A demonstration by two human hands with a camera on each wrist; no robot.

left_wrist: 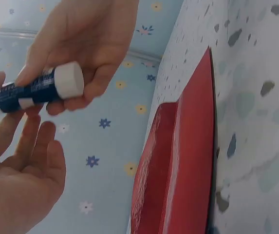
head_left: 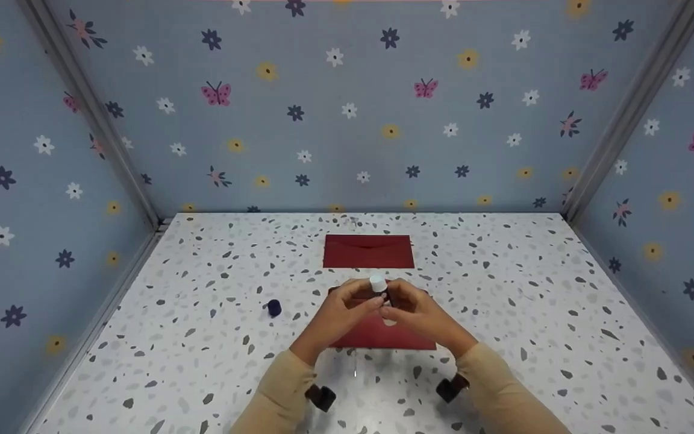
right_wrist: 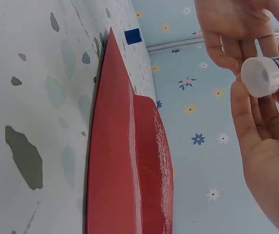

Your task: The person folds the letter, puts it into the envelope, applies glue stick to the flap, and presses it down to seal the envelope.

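Note:
Both hands hold a glue stick with a dark blue label above the near red envelope. My left hand has its thumb and fingers at the tube. From the other side my right hand grips it, fingers by the white lower knob. In the head view a white end of the stick points up, and fingers hide much of the tube. The red envelope lies below with its flap open; whitish streaks run along flap and body edge.
A dark blue cap stands on the speckled white table, left of the hands. Farther back lies a second red envelope. Patterned blue panels enclose the table at the back and sides.

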